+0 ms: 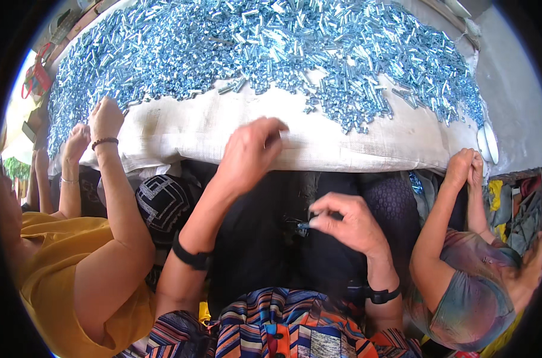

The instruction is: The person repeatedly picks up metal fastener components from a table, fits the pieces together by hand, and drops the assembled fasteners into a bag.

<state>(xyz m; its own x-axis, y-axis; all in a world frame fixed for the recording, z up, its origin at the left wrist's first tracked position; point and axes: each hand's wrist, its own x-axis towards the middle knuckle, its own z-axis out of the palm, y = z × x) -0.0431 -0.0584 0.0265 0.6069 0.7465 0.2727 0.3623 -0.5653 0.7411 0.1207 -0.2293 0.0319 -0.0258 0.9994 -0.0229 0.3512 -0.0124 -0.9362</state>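
Over the near edge of the white cloth cover [223,125], my left hand [250,152] is raised with its fingers bent. Its fingertips are smeared by motion, so whether anything is between them cannot be told. Lower and to the right, above my dark-trousered lap, is my right hand [351,224], thumb and forefinger apart with nothing visible gripped between them. Just below these fingertips shows a small bluish metal piece [303,227]; whether it is resting or falling is unclear. A wide heap of small shiny blue-silver metal tubes [253,48] covers the far part of the cloth.
At left, a person in a yellow top [74,262] has both hands [106,119] raised by the cloth edge. At right, another person's hands [460,169] are together near the cloth's corner. A white dish [489,143] leans beside that corner. A black patterned cap [163,203] is at my left.
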